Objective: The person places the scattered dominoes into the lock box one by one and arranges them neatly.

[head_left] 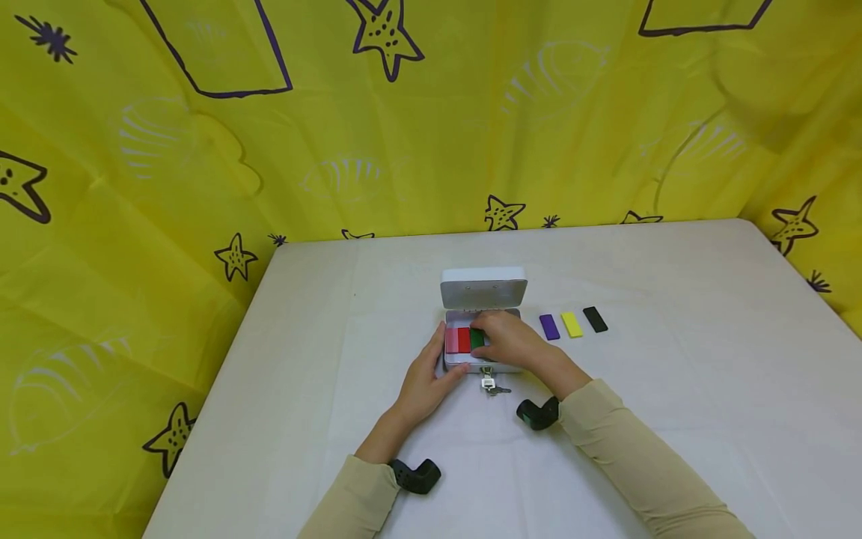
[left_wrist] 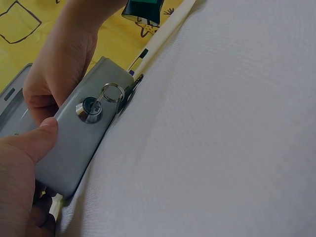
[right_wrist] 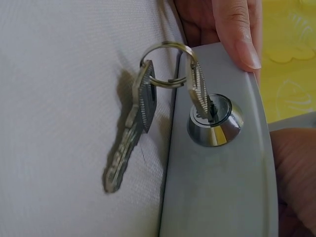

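Note:
A small grey metal cash box [head_left: 501, 367] stands on the table with its lid [head_left: 483, 293] raised. My left hand [head_left: 424, 382] grips the box's left front corner, thumb over the front rim and fingers along the side. Inside the box, my right hand [head_left: 513, 340] pinches a green block [head_left: 477, 338], partly covered by the fingers. Left of it lie a red block [head_left: 464, 340] and a pink block [head_left: 451, 341], side by side. One key sits in the front lock [right_wrist: 217, 123]; a second key [right_wrist: 123, 148] hangs from the same ring.
To the right of the box, a purple block [head_left: 549, 327], a yellow block [head_left: 572, 324] and a black block [head_left: 595, 320] lie in a row on the white-covered table [head_left: 673, 389]. A yellow patterned curtain [head_left: 444, 135] hangs behind the table and down its left side.

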Demonstrator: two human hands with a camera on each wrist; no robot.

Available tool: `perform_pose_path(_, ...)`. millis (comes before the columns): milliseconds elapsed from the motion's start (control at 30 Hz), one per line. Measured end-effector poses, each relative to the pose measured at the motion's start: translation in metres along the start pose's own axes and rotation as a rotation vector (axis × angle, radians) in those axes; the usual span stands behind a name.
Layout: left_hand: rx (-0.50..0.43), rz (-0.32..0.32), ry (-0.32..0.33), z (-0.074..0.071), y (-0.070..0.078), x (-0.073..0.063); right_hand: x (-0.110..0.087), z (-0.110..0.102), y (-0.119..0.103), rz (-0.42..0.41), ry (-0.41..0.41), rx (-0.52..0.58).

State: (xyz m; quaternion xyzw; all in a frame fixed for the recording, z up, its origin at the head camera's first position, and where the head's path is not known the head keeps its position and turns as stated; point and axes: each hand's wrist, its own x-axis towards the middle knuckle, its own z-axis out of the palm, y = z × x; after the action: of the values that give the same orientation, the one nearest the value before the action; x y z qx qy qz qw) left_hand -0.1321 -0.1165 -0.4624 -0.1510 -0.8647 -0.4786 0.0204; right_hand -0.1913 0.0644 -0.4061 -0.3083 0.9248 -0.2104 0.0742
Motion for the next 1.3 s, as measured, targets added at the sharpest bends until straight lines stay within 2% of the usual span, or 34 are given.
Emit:
perform_pose_path(133, 0.003, -0.013, -0.004, 0.0002, 0.0002, 0.0005, 0.0006, 0.0005, 0.0002, 0.001, -0.002, -0.001)
perform_pose_path(367, 0.007, 0.007, 0.005, 0.0002, -0.0004, 0.0009, 0.0011, 0.0011, -0.0005, 0.008, 0.002, 0.003)
perform_pose_path(933, 0.001, -0.002, -0.004, -0.0006, 0.0014, 0.0, 0.0008, 0.0016, -0.0012, -0.002, 0.009, -0.032)
perform_pose_path(1300, -0.003, 0.018, 0.005, -0.0005, 0.0017, 0.0001, -0.0054, -0.0074, -0.0021, -0.01, 0.035, -0.024)
